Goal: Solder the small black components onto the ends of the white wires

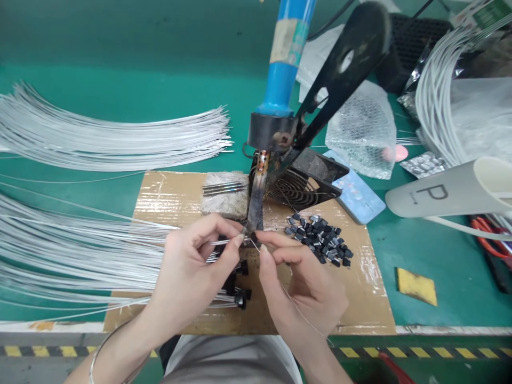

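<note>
My left hand (pixel 192 272) pinches the ends of thin white wires (pixel 218 242) and holds them up to the tip of a fixed soldering iron (pixel 256 200). My right hand (pixel 308 282) pinches a fine strand of solder wire (pixel 256 246) and touches it to the same tip. The iron has a blue handle (pixel 282 74) and hangs tilted in a black stand. Finished wires with small black parts (pixel 240 296) on their ends lie below my left hand. A pile of small black components (pixel 320 240) sits just right of the iron on the cardboard sheet (pixel 168 197).
Bundles of white wires (pixel 112 138) fan across the green bench at left. A small black fan (pixel 300 186), a bubble-wrap bag (pixel 364 133), a blue card, a white tube (pixel 448 192), coiled white cable (pixel 436 90) and a yellow sponge (pixel 416 285) lie to the right.
</note>
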`<state>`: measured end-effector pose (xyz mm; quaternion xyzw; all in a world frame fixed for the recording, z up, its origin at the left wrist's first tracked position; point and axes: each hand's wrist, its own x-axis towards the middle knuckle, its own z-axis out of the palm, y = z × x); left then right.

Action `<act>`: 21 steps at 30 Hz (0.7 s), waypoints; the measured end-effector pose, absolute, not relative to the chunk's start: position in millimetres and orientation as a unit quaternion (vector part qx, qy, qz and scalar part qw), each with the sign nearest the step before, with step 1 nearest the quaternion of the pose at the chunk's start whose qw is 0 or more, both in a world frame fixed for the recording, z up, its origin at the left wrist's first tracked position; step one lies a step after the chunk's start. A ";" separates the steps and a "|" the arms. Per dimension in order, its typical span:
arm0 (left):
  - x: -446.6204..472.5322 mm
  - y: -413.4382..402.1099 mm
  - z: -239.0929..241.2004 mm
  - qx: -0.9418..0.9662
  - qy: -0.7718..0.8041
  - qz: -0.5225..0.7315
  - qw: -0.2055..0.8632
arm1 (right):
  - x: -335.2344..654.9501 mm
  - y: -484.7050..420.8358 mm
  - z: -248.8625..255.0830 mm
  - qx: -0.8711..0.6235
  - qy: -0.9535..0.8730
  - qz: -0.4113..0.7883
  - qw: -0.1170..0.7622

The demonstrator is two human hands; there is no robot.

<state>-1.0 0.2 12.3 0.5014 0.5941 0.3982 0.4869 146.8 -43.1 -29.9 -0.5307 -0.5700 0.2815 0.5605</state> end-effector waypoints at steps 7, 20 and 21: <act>-0.6 0.1 10.8 0.499 0.589 0.407 0.489 | 144.6 -43.0 -27.1 -0.535 -0.578 0.267 0.556; -1.1 -0.9 13.2 0.522 0.599 0.385 0.470 | 146.6 -43.8 -28.1 -0.528 -0.579 0.276 0.557; -1.3 -0.7 13.0 0.522 0.600 0.382 0.471 | 146.3 -43.3 -27.8 -0.531 -0.579 0.273 0.556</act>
